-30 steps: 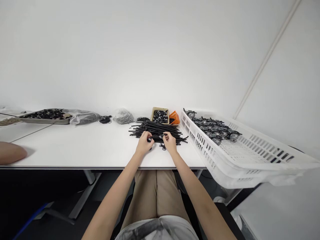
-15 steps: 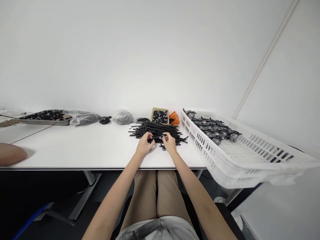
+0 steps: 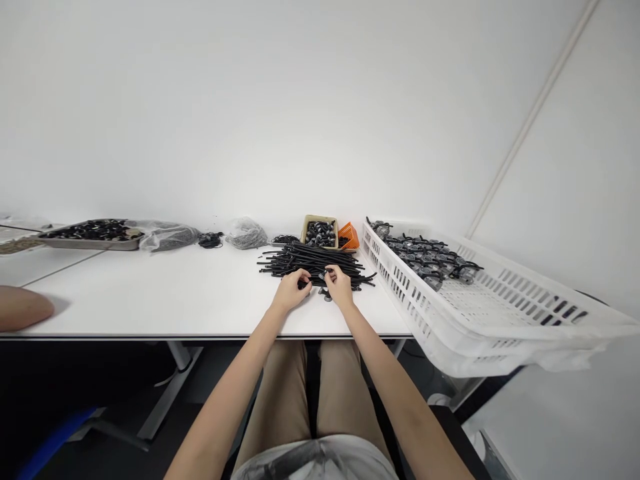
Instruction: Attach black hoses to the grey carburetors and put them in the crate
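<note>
Black plastic tubes (image 3: 320, 261) are heaped at centre frame on the white worktop (image 3: 165, 293); a small grey fitting (image 3: 321, 275) is pinched by the right hand (image 3: 340, 283), one tube by the nearby left hand (image 3: 291, 290).

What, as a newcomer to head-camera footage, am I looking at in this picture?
This is a single view from a camera worn on a person's head, looking down at their own bare hands. The left hand and right hand meet at a small dark piece on a heap of thin black tubes, lying on a white table. Behind the heap sits a box of fittings. To the right, a white plastic crate holds grey-and-black parts. At far left is another person's arm.
</note>
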Demonstrator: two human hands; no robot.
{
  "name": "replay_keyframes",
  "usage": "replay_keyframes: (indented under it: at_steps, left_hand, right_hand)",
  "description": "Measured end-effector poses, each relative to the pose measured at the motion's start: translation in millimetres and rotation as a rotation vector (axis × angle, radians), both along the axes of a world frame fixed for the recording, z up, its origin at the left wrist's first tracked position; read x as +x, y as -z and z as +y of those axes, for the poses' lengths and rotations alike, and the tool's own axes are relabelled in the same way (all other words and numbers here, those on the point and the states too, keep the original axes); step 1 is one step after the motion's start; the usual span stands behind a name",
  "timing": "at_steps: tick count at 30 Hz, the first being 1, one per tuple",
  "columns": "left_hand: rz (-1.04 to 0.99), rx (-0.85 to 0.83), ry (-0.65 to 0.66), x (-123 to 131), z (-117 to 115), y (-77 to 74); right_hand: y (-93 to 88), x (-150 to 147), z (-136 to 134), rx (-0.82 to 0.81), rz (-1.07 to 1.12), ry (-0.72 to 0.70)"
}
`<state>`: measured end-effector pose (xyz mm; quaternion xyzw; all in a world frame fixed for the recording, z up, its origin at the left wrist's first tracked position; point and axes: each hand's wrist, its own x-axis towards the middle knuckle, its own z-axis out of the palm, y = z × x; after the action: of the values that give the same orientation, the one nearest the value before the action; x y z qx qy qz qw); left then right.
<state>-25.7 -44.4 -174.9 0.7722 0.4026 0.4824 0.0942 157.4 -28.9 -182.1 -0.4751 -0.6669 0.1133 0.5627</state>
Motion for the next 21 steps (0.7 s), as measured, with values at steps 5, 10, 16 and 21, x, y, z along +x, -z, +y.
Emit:
replay_keyframes:
  at_steps: [5,10,16,21]
  left_hand:
    - [0.013,0.024,-0.012,-0.3,3.0,2.8]
    - [0.091,0.055,-0.02,0.0,5.8,7.1]
    - [0.091,0.052,-0.007,-0.6,8.2,8.8]
    - [0.077,0.036,-0.009,-2.0,11.8,11.6]
  right_hand:
    - [-1.6,-0.7,-0.6,-0.003,0.001,0.009]
    - [-1.2,-0.5,0.1,0.001,-0.011,0.012]
    - [-0.9,0.0,0.1,0.017,0.0,0.012]
    - [-1.8,-0.8,-0.1,0.02,0.006,0.008]
